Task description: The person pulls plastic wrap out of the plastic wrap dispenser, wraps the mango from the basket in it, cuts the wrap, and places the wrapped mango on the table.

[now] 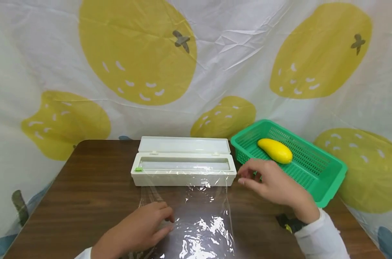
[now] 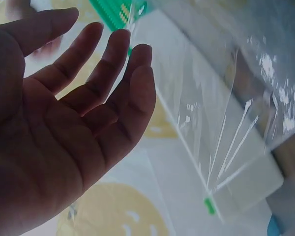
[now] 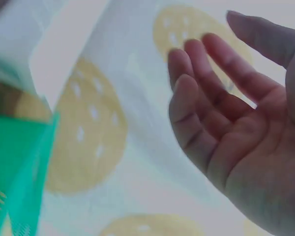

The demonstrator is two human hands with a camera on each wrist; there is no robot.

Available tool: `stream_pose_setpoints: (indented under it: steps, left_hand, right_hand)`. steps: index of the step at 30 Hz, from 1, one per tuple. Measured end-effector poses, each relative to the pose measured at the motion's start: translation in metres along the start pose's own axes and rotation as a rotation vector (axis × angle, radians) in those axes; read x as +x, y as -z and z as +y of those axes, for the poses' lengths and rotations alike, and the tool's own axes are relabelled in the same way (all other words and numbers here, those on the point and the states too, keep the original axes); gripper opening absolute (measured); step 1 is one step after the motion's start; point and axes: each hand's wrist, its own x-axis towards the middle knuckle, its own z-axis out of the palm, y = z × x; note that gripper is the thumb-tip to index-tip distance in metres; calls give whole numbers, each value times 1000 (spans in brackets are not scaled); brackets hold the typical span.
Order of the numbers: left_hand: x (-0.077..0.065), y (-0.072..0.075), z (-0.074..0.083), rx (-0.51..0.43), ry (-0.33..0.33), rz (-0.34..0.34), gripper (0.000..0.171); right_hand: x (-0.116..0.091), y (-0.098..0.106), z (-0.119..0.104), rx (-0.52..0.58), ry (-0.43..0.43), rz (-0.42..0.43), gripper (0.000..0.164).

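A white plastic wrap dispenser (image 1: 184,180) stands on the table with its lid (image 1: 183,145) tipped back. From its front a sheet of clear plastic wrap (image 1: 202,223) runs toward me over the table. The small green cutter slider (image 1: 138,169) sits at the left end of the dispenser's rail. My left hand (image 1: 141,226) hovers at the left edge of the wrap, fingers loosely bent; the left wrist view shows nothing in its palm. Beside the dispenser's right end is my right hand (image 1: 273,183), its fingers relaxed and holding nothing in the right wrist view.
A green plastic basket (image 1: 332,180) stands at the right, behind my right hand, with a yellow mango-like fruit (image 1: 275,150) inside. Behind the brown table (image 1: 95,187) hangs a white cloth with yellow fruit prints.
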Motion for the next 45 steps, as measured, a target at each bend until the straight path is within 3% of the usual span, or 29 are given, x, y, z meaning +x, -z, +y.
stream_pose_setpoints:
  steps: [4,7,11,14,20,25,36,40,45]
  left_hand:
    - [2,-8,5,-61,3,-112,11]
    - [5,-10,9,-104,4,-157,11]
    - [8,-13,11,-100,-3,-167,10]
    - [10,-16,11,-98,-5,-183,8]
    - [12,-26,10,-55,-32,-192,6]
    - [12,-33,11,-78,-6,-230,8]
    - [15,-36,13,-74,2,-255,9]
    - [15,-36,14,-93,24,-271,10]
    - [14,-38,13,-109,3,-250,11]
  right_hand:
    - [37,42,29,-35,-69,109,17]
    - [62,66,58,-53,-187,159,25]
    - [85,82,99,-57,-334,148,34]
    - [91,83,125,-79,-409,77,37]
    - [85,69,174,-176,-519,-114,43]
    - [71,55,197,-214,-583,-217,49]
    - [51,46,216,-221,-691,-321,60]
    - [50,44,220,-235,-688,-324,63]
    - [45,41,225,-273,-662,-324,65]
